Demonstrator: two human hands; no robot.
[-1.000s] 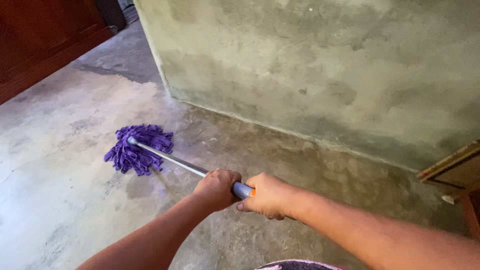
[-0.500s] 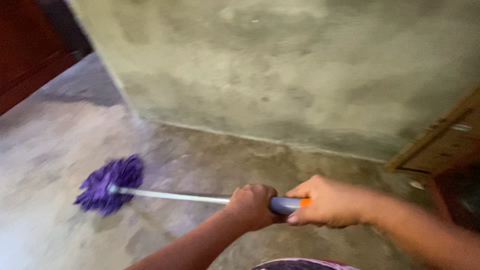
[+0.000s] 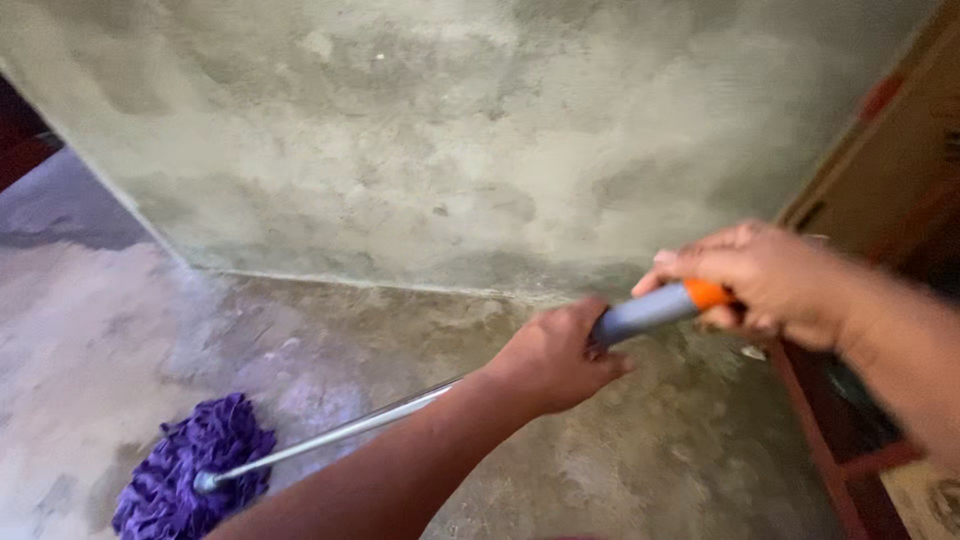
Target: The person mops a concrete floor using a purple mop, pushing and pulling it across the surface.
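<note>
Both hands grip a mop. My left hand (image 3: 556,358) is closed around the metal pole (image 3: 330,436) just below its grey grip (image 3: 640,314). Higher up, at the right, my right hand (image 3: 758,276) holds the orange end of the grip. The pole slants down to the left. Its purple string head (image 3: 190,470) rests on the grey concrete floor (image 3: 90,340) at the bottom left, partly cut off by the frame edge.
A rough plastered wall (image 3: 450,140) stands straight ahead, its corner at the left. A brown wooden panel (image 3: 890,170) and a reddish wooden frame (image 3: 830,450) are close at the right. Dark floor (image 3: 50,200) continues past the wall's corner.
The view has swung right and closer to the wall. The mop head has slid toward me and left, and my hands have risen, the right one lifting the grip end higher.
</note>
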